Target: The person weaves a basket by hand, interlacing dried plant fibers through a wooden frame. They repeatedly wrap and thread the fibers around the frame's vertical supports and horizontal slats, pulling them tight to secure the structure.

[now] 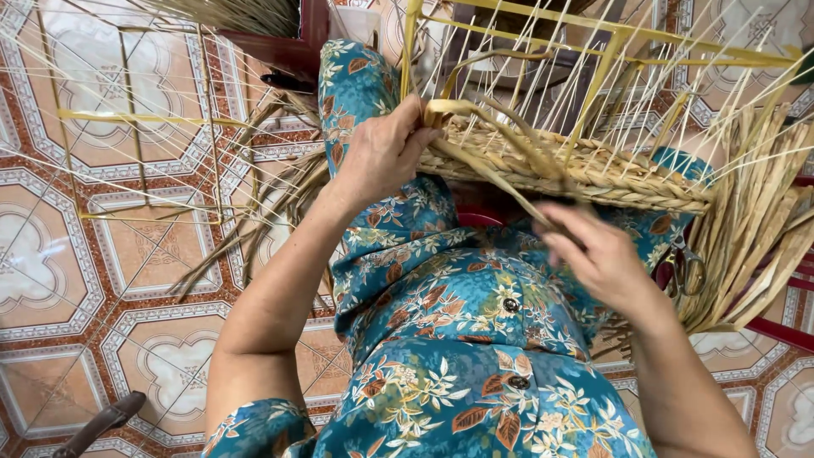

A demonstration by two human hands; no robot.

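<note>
Two hands at work on a half-woven straw basket (585,165), resting across a lap clad in teal floral fabric (458,314). Left hand (383,153) clenched around the near-left end of the woven rim, fingers curled over a flat, pale yellow strand (449,108) looping there. Right hand (593,254) lower and to the right, just below the basket's woven band, slightly blurred; fingers pinched on a thin straw strand (500,182) running up and leftward to the weave. Exact finger contact hard to tell through the blur.

Basket itself: a band of plaited tan fibre, several rows thick, stretched from the left hand across to the right knee, tilted slightly down to the right. Above it, many thin pale uprights (593,76) fanning upward, tied to a yellow-green frame (610,38) of slim rods.

Beside the right knee, a bundle of broad dried leaves (755,220), hanging loose and touching the end of the basket. Small scissors (685,267) with dark handles tucked against that bundle, just right of the right hand. More dried fibre (263,195) trailing over the patterned floor tiles (76,254) left of the lap. Another rod frame (127,119) with thin strands lying on the tiles, well apart to the left.
</note>
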